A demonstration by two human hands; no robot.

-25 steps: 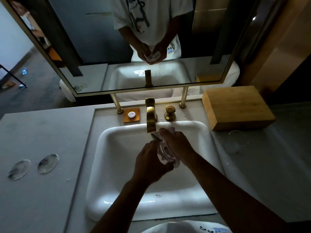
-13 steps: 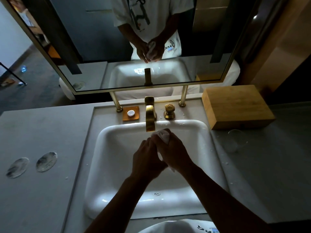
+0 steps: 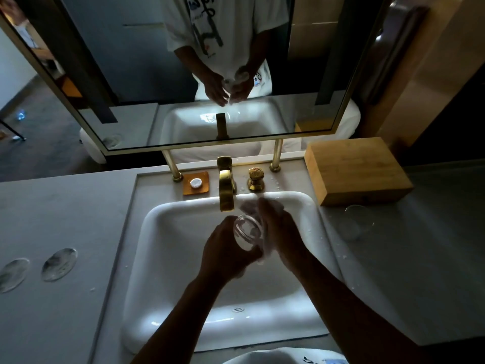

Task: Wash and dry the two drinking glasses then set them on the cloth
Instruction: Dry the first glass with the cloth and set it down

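Over a white rectangular ceramic sink (image 3: 162, 258), the left hand (image 3: 225, 254) is wrapped around a clear round drinking glass (image 3: 248, 233), tipped so its open mouth faces up. The right hand (image 3: 282, 233) presses a pale crumpled cloth (image 3: 248, 206) against its far side, fingers curled. This looks like drying; next the glass needs setting down. A second clear glass (image 3: 358, 222) sits on the wet grey tabletop (image 3: 65, 298) to the right, before a bamboo box (image 3: 357, 169). Beyond stand a brass tap (image 3: 226, 185) and a mirror (image 3: 131, 74); the room is dim.
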